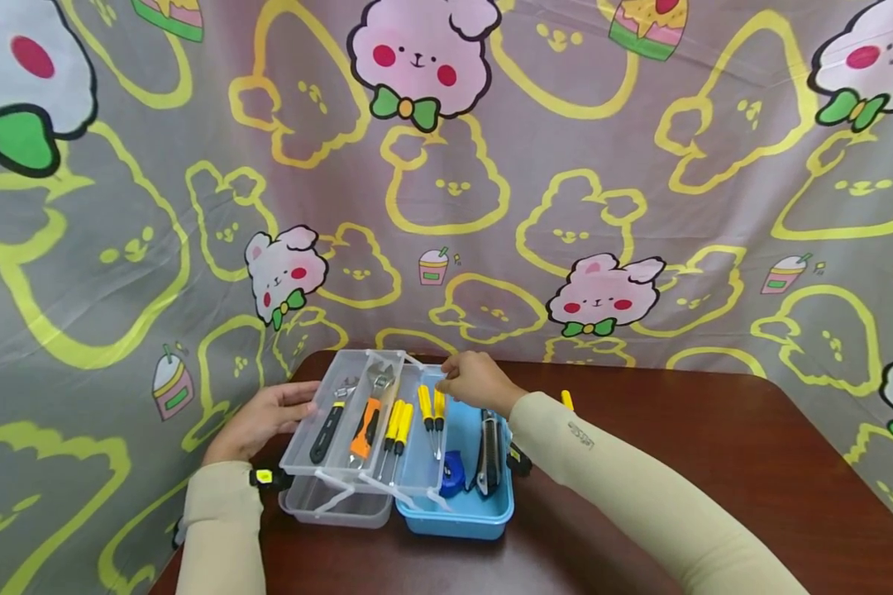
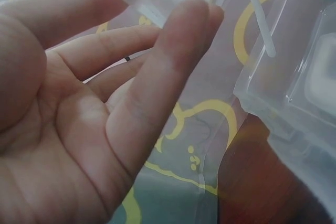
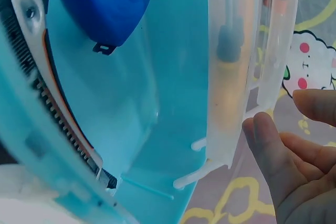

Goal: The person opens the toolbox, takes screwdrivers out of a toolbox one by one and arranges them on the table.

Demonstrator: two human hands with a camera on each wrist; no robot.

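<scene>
A toolbox with a light blue base point(image 1: 454, 527) stands on the table, its clear tiered tray point(image 1: 293, 463) swung out leftward. My left hand point(image 1: 271, 417) touches the tray's left edge with nearly straight fingers. By the tray's far right corner is my right hand point(image 1: 482, 380); its thumb and fingers stand apart in the right wrist view, holding nothing. The tray carries a black-handled adjustable wrench point(image 1: 329, 431), another adjustable wrench point(image 1: 379, 378), an orange tool point(image 1: 365, 430) and several yellow-handled screwdrivers point(image 1: 393, 423). In the base lie a blue tape measure point(image 3: 113, 3) and a long toothed grey-black tool point(image 3: 55, 95).
A lower clear tray point(image 1: 342, 511) sits left of the blue base. On the brown table point(image 1: 677, 446), a yellow handle point(image 1: 567, 400) shows past the right sleeve. Patterned cloth point(image 1: 476, 223) hangs behind and to the left.
</scene>
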